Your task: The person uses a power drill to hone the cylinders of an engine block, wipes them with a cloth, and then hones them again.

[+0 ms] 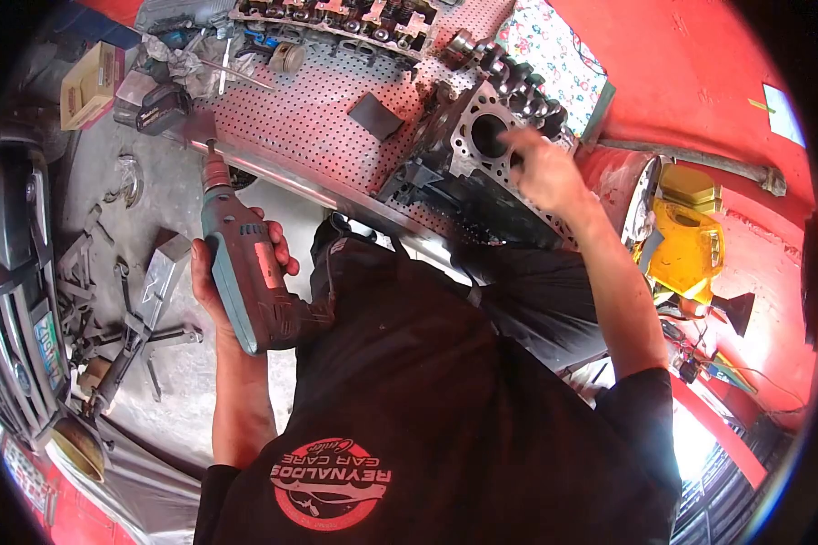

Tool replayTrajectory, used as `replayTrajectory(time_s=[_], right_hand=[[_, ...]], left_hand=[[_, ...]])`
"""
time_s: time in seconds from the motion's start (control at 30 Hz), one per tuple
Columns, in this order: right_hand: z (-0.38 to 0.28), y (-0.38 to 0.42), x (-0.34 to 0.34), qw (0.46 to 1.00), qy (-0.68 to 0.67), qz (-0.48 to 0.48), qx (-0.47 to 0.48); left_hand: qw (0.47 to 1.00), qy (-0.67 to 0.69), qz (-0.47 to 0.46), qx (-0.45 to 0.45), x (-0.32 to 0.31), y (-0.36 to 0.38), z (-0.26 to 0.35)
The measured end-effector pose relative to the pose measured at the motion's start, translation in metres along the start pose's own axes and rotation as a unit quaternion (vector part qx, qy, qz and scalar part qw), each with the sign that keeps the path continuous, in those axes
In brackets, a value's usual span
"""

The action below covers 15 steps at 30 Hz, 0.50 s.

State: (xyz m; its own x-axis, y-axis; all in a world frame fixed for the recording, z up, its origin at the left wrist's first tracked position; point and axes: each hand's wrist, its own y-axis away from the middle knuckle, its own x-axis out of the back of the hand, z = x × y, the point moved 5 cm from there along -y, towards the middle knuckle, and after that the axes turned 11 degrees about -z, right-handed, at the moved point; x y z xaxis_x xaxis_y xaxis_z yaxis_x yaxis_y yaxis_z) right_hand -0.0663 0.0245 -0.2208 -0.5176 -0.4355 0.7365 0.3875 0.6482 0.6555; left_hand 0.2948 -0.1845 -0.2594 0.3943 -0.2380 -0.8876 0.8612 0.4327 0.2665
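Observation:
A dark power drill [245, 272] is gripped in my left hand [286, 250], its chuck pointing toward the edge of the perforated metal bench [282, 136]. Something blurred sits at the drill's tip. On the bench's right side stands an engine block [482, 195] with round cylinder bores in its top face. My right hand [545, 173] is over that face beside the bores, fingers bent and partly smeared by motion; whether it touches the block or holds anything is unclear. A dark square sheet [375, 116] lies left of the block.
Behind the block lie a crankshaft [518, 82] and a floral box [554, 59]. A cylinder head [345, 23], a piston [287, 58] and a battery pack [164, 107] are at the back and left. A yellow container [686, 250] stands right; a metal stand [136, 327] is on the floor.

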Motion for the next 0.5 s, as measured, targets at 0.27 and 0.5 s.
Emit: replayTrajectory(time_s=[0.27,0.5], right_hand=[[-0.021,-0.03,-0.025,0.919,-0.319,-0.219,-0.079],[-0.017,-0.017,-0.025,0.875,-0.447,-0.184,-0.012]], left_hand=[[0.999,-0.035,0.041,0.007,-0.007,-0.002,-0.002],[0.998,-0.057,0.022,0.013,-0.009,-0.003,-0.003]])
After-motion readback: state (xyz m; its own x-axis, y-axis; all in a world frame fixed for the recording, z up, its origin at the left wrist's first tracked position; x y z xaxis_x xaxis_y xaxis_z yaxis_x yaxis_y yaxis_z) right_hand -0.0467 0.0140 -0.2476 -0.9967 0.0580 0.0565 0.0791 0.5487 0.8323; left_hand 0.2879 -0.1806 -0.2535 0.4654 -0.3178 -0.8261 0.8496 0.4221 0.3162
